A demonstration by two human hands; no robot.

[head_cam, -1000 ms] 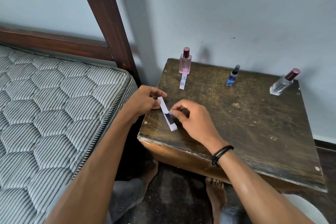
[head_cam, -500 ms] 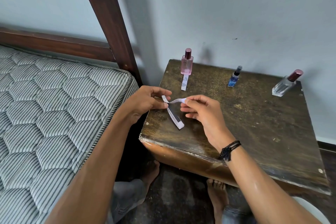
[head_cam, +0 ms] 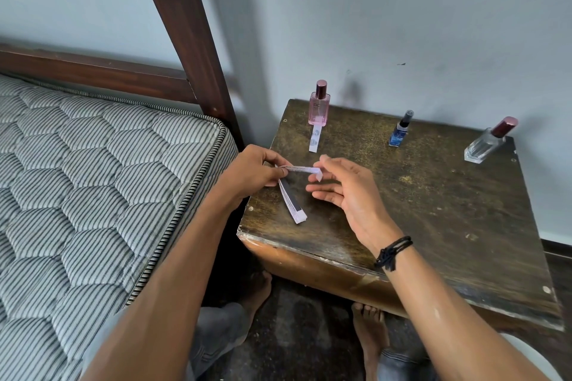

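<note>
You are gripping the pack of paper strips point(head_cam: 292, 201) by its upper end in your left hand point(head_cam: 257, 173), over the front-left corner of the bench point(head_cam: 433, 210). Your right hand point(head_cam: 349, 195) is pinching the free tip of the top strip point(head_cam: 301, 169) and drawing it sideways, so both hands are clamped on paper, near each other but not touching. One laid strip point(head_cam: 315, 138) is lying in front of the pink bottle point(head_cam: 318, 108), so I judge that bottle served. The blue bottle point(head_cam: 399, 133) and the clear bottle point(head_cam: 489, 142) are standing without one, probably leaving you two more to place.
</note>
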